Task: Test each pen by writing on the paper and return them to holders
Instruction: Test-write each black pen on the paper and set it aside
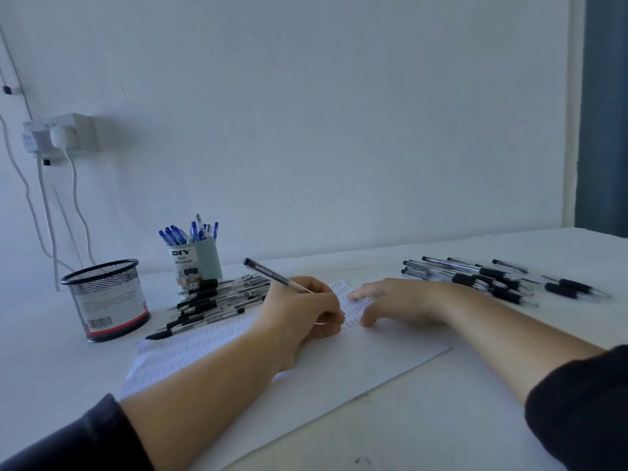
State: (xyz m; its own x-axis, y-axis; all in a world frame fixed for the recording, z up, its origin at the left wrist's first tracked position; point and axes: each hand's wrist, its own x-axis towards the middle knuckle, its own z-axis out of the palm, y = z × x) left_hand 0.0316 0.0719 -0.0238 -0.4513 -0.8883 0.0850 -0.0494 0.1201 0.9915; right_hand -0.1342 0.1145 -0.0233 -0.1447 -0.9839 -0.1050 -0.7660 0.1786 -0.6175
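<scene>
Right now the left hand (302,311) pinches a clear pen (277,276) with its tip on the paper (373,362), while the right hand (390,300) presses down with fingers spread; if that hand lifts, the sheet could slide and smear the marks. Behind, the pale cup (200,263) is full of blue pens and the mesh cup (105,300) looks empty, with black pens piled beside it on the table

White table (475,419) and white wall (339,113). White paper (356,365) with rows of small blue marks. Black wire cup (106,300) with a red band and a white label. Pale green cup (200,261) full of blue pens (176,235). Black and clear pens (482,277) in heaps. Dark sleeves (584,409).
</scene>
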